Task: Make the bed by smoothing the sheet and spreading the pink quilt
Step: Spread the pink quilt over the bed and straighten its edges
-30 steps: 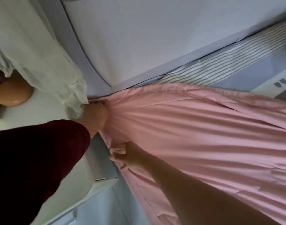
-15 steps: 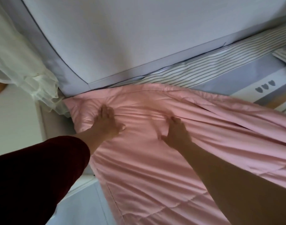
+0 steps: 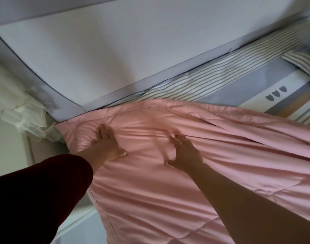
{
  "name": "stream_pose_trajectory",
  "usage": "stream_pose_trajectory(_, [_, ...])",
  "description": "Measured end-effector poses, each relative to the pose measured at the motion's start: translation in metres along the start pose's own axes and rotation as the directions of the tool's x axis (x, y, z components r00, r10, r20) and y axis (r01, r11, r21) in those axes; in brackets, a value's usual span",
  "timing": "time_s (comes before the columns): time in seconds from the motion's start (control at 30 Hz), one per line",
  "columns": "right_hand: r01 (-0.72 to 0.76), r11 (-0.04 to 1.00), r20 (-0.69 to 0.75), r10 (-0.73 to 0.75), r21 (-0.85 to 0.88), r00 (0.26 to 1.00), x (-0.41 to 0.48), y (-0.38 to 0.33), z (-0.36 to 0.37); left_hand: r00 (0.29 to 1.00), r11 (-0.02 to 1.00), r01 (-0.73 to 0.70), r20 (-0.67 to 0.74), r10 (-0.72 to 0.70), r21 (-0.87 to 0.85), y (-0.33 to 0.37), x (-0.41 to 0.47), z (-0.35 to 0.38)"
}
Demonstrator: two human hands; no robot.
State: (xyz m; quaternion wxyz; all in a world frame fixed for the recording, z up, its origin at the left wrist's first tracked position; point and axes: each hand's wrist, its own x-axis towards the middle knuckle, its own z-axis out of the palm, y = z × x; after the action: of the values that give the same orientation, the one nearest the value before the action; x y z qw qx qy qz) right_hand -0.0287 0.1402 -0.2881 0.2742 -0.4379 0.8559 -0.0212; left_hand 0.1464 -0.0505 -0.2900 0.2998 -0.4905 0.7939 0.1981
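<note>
One cam only, head-worn, so no 2nd view to share w/. Looks fwd and steeply down from above the bed's corner, close in. Both forearms enter from the bottom edge; glossy pink quilted cover (image 3: 185, 182) fills the lower frame, pale padded headboard (image 3: 115, 50) across the top. Wide-angle, edges bent.

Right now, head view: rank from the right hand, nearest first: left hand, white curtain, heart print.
From the right hand:
1. left hand, just to its left on the pink quilt.
2. heart print, up and right.
3. white curtain, far left edge.
</note>
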Motion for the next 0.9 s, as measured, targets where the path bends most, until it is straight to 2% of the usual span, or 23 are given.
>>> stream_pose_trajectory(0.27, [0.030, 0.997, -0.044, -0.033, -0.073, 0.999, 0.000, 0.008, -0.002, 0.998, 0.990, 0.051, 0.018, -0.053, 0.128, 0.013, 0.021, -0.016])
stream_pose_trajectory(0.33, [0.024, 0.997, -0.055, -0.028, -0.070, 0.998, -0.002, 0.009, -0.002, 0.998, 0.965, 0.045, 0.031, -0.055, 0.259, 0.021, 0.017, -0.025])
stream_pose_trajectory(0.43, [0.011, 0.999, -0.075, -0.014, -0.033, 0.997, -0.003, 0.015, -0.004, 0.991, 0.823, -0.136, 0.065, 0.121, 0.551, 0.046, 0.006, -0.053])
stream_pose_trajectory(0.53, [-0.004, 0.998, -0.154, 0.014, 0.066, 0.988, -0.006, 0.020, -0.006, 0.961, 0.706, -0.199, -0.005, 0.276, 0.680, 0.081, 0.003, -0.076])
stream_pose_trajectory(0.63, [-0.095, 0.983, -0.259, 0.134, 0.158, 0.957, -0.007, 0.024, -0.003, 0.855, 0.749, -0.379, -0.105, 0.509, 0.543, 0.111, 0.012, -0.079])
stream_pose_trajectory(0.7, [-0.155, 0.966, -0.294, 0.212, 0.206, 0.932, -0.010, 0.024, 0.004, 0.761, 0.717, -0.521, -0.128, 0.636, 0.463, 0.124, 0.013, -0.069])
stream_pose_trajectory(0.73, [-0.166, 0.960, -0.309, 0.232, 0.224, 0.922, -0.011, 0.024, 0.008, 0.745, 0.702, -0.561, -0.102, 0.659, 0.439, 0.130, 0.013, -0.062])
stream_pose_trajectory(0.83, [-0.159, 0.950, -0.332, 0.247, 0.270, 0.910, -0.014, 0.025, 0.016, 0.800, 0.695, -0.559, 0.073, 0.596, 0.453, 0.137, 0.014, -0.038])
stream_pose_trajectory(0.9, [-0.160, 0.940, -0.340, 0.263, 0.302, 0.903, -0.019, 0.029, 0.016, 0.831, 0.699, -0.517, 0.095, 0.549, 0.494, 0.140, 0.013, -0.028])
